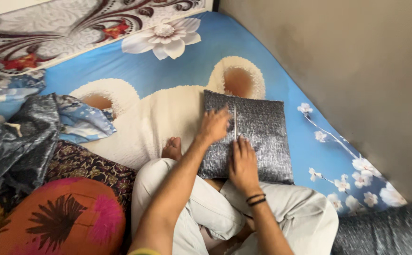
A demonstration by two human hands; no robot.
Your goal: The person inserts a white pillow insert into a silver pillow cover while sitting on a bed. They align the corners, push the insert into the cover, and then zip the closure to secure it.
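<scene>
A square grey shimmery cushion (262,137) lies on the bed in front of my crossed legs. Down its middle runs a pale vertical line, perhaps a zip or seam. My left hand (214,125) rests flat on the cushion's left half, fingers spread toward that line. Lower down, just right of the line, my right hand (242,163) presses on the cushion with fingers pointing up. A black band circles my right wrist. Neither hand grips anything that I can see.
A blue flowered bedsheet (281,71) with a cream bear shape covers the bed. An orange and pink cushion (59,217) and dark patterned cloth lie at left with a crumpled grey cover (22,141). A beige wall (357,71) stands at right. Another grey cushion (385,231) sits bottom right.
</scene>
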